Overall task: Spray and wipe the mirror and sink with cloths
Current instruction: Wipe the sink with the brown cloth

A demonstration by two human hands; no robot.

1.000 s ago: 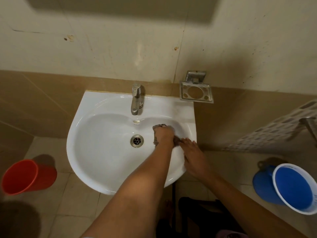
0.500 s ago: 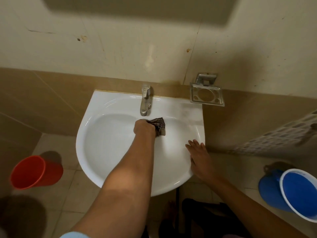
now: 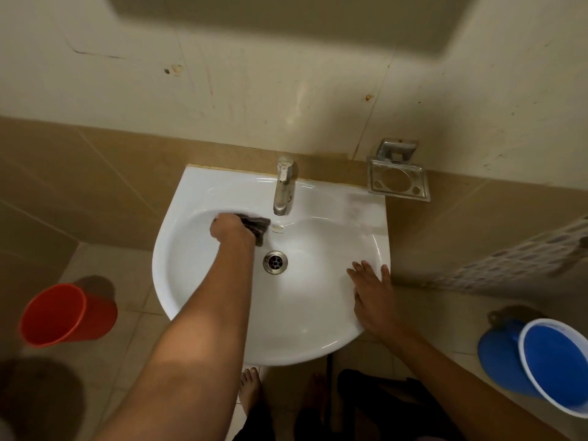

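A white wall-mounted sink point(image 3: 197, 198) fills the middle of the view, with a steel tap point(image 3: 282, 189) at its back and a drain point(image 3: 275, 261) in the bowl. My left hand point(image 3: 229, 230) is closed on a dark grey cloth point(image 3: 258, 226) and presses it against the back wall of the bowl, just left of the tap. My right hand point(image 3: 373, 297) lies flat with fingers spread on the sink's right rim, holding nothing. The mirror is out of view above; only its shadow shows on the wall.
An empty metal soap holder point(image 3: 398, 180) hangs on the wall right of the sink. A red bucket point(image 3: 60, 313) stands on the floor at the left, a blue bucket point(image 3: 553, 364) at the right. A perforated basket point(image 3: 521, 259) is at the right edge. My bare feet point(image 3: 249, 389) are below the sink.
My left hand has swept the cloth from the right side of the bowl leftward, past the tap. My right hand has stayed on the right rim. The view has shifted left.
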